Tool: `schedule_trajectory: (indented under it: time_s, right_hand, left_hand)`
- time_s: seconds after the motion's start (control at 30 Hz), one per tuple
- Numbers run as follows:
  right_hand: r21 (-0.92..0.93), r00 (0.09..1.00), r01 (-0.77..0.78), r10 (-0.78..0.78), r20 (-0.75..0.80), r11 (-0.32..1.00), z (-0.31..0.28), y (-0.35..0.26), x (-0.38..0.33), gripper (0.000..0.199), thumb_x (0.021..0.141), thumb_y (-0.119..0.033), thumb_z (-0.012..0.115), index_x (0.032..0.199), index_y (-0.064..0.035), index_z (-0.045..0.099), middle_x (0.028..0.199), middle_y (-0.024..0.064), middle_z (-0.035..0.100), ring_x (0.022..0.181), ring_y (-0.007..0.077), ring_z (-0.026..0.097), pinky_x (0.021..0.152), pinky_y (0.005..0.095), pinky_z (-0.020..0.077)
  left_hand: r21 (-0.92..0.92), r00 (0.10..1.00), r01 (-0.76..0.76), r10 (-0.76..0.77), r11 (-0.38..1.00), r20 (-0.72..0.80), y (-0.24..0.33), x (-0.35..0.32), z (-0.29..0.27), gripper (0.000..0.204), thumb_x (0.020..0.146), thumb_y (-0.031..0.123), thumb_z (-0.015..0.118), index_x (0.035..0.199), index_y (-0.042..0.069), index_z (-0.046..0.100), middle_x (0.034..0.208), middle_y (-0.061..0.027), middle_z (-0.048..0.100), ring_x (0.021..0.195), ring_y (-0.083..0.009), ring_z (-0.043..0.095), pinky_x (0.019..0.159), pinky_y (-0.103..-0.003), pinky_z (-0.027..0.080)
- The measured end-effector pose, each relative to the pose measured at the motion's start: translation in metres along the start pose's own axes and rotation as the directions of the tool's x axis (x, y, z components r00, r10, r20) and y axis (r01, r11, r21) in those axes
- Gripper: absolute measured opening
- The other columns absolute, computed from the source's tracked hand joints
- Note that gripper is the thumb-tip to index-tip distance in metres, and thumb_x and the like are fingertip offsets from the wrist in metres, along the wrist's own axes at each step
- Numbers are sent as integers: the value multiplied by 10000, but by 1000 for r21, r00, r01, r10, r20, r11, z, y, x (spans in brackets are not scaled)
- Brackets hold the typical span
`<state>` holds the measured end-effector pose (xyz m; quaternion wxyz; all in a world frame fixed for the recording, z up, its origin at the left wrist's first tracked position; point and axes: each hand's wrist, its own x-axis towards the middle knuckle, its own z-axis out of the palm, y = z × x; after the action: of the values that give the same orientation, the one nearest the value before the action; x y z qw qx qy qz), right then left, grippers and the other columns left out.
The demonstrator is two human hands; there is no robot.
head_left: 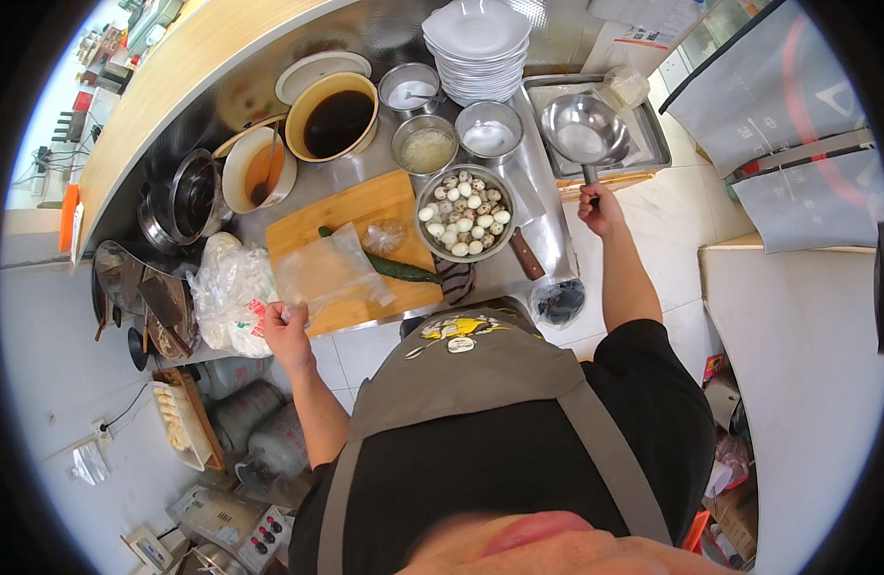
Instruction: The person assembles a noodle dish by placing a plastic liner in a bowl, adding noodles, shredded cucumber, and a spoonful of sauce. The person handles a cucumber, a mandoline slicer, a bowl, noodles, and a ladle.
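Observation:
My left hand [290, 343] pinches the near left corner of a clear plastic bag [332, 268], which spreads flat over a wooden cutting board [298, 216]. Under its right part lies a dark green cucumber [403, 269], partly covered. A small knotted clear bag [384, 235] rests on the board just beyond. On the right, my right hand [602, 209] is closed round the dark handle of a metal scoop [584, 129]. The scoop's round bowl is over a rectangular metal tray [664, 153]; I cannot tell whether they touch.
Quail eggs [466, 216] fill a steel bowl right of the board, beside a cleaver [528, 257]. Behind stand metal bowls [425, 144], stacked white plates [475, 38] and a pot of dark liquid [338, 125]. A stuffed white plastic bag [233, 292] sits at the left.

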<state>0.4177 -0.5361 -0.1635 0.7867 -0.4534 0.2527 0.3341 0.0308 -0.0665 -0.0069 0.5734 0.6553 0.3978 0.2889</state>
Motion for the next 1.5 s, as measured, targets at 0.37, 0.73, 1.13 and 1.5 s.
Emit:
schedule_trajectory:
  time_s: [0.37, 0.73, 1.13, 1.5]
  right_hand:
    - [-421, 994, -94, 66, -82, 902, -18, 10, 62, 236, 849, -352, 691, 855, -118, 668, 693, 19, 644, 514, 99, 493, 521, 241, 427]
    - [-674, 778, 523, -615, 128, 521, 115, -100, 49, 487, 956, -472, 618, 851, 1, 670, 718, 84, 663, 586, 157, 629, 545, 305, 511]
    - [-939, 991, 67, -131, 24, 337, 280, -179, 51, 485, 822, -504, 634, 713, -32, 612, 580, 95, 595, 478, 206, 582, 484, 328, 494]
    - [-770, 411, -184, -760, 504, -611, 348, -200, -21, 454, 902, -471, 538, 952, -68, 739, 1012, 195, 724, 971, 362, 696, 846, 480, 540]
  left_hand:
    - [-1, 997, -3, 3, 1000, -77, 7, -30, 15, 226, 804, -41, 685, 781, 90, 502, 710, 48, 495, 638, -50, 423, 596, -222, 360]
    - [25, 988, 103, -99, 994, -115, -3, -34, 13, 213, 783, -18, 681, 767, 93, 499, 702, 46, 490, 612, -50, 434, 566, -222, 367]
    - [-145, 947, 85, -125, 986, -296, -21, -76, -9, 202, 787, -6, 679, 769, 91, 502, 700, 41, 504, 615, -53, 452, 569, -218, 369]
    - [-169, 959, 98, -138, 981, -247, -28, -58, -27, 164, 783, 10, 691, 783, 69, 539, 700, 36, 525, 624, -59, 483, 561, -229, 391]
